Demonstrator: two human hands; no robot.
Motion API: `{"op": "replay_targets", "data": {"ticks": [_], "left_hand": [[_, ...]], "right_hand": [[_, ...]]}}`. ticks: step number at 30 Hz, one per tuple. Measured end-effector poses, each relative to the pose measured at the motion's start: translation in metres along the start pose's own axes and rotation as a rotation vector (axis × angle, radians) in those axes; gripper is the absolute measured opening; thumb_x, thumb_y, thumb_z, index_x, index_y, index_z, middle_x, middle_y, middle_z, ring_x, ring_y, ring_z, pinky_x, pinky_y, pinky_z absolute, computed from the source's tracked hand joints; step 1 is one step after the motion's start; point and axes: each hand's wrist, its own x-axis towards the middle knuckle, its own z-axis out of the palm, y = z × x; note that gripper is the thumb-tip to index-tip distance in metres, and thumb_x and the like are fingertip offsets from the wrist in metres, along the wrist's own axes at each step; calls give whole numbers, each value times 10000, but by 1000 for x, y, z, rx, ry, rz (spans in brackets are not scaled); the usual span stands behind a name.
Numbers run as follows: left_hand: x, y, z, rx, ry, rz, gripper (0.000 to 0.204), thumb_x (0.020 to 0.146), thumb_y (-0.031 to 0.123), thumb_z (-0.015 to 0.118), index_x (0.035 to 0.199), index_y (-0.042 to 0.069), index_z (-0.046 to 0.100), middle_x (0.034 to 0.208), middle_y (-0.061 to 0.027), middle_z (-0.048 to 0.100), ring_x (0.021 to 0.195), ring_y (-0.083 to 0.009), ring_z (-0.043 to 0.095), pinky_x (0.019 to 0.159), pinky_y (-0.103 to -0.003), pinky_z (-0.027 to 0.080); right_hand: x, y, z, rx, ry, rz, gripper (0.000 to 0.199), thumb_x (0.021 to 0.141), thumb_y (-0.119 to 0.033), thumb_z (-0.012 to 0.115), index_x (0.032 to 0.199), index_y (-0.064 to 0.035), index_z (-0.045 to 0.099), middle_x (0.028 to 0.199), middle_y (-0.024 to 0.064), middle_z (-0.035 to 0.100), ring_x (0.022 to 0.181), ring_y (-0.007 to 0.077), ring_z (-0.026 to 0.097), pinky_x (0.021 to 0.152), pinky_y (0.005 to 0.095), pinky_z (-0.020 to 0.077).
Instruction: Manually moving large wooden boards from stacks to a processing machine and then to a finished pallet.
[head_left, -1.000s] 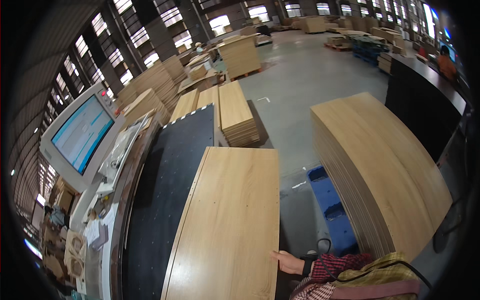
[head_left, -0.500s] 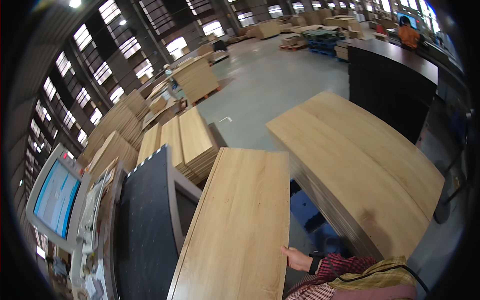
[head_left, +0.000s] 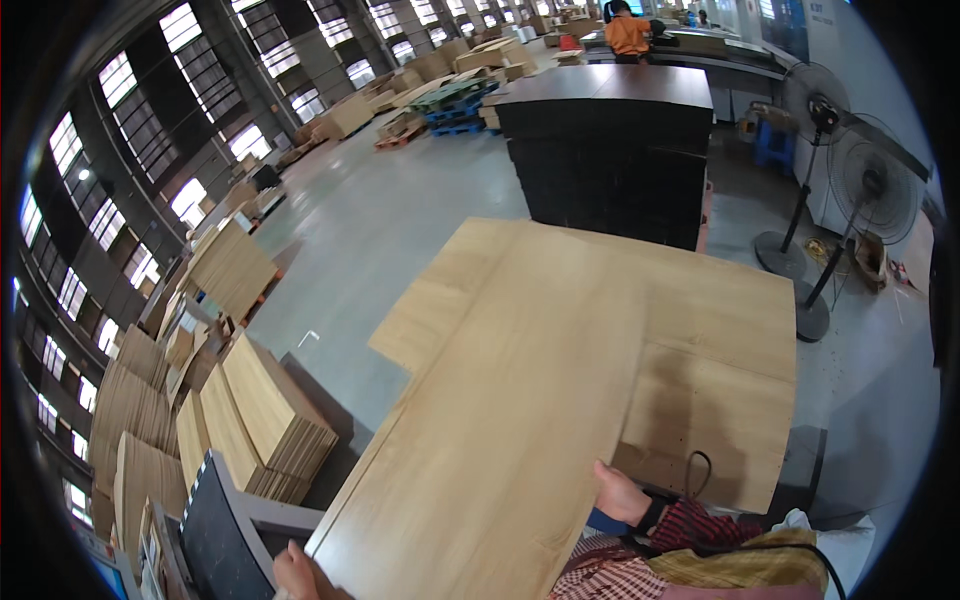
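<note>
Over the remote feed I saw the right hand (head_left: 622,495) clasping the right edge of the wood-grain panel (head_left: 490,400), the left hand (head_left: 293,572) at its near-left edge, closure unclear to me, its long axis running forward and rightward across the panel stack (head_left: 725,390), which the right hand was nearer.

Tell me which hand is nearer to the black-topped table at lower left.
Left. The left hand, at the left edge of the wood panel, shows just right of the black-topped table; the right hand grips the panel's right edge, much farther away.
</note>
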Motion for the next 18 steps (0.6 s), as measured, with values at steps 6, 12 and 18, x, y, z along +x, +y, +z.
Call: {"op": "replay_targets", "data": {"ticks": [6,12,18], "left_hand": [[97,216,68,-162,-154,306,437,824,353,436,691,-15,632,676,-235,571,680,-404,571,633,-470,431],[121,411,159,-259,-418,880,447,868,319,330,747,-1,617,768,-227,589,738,-401,565,692,-485,434],[96,540,295,-302,-745,1257,452,858,324,333,850,-19,629,900,-248,590,865,-384,573,806,-439,440]], "right_hand": [[-47,-22,-28,73,236,-405,456,927,-320,385,1283,-40,334,1294,99,416,1195,275,386,1007,420,296],[-80,8,-69,148,455,-613,504,926,-413,318,1295,-70,333,1311,79,406,1222,239,358,1026,415,262],[-63,59,-46,219,846,-717,406,917,-398,374,1177,-104,479,1186,87,519,1077,236,487,860,400,445]]}}
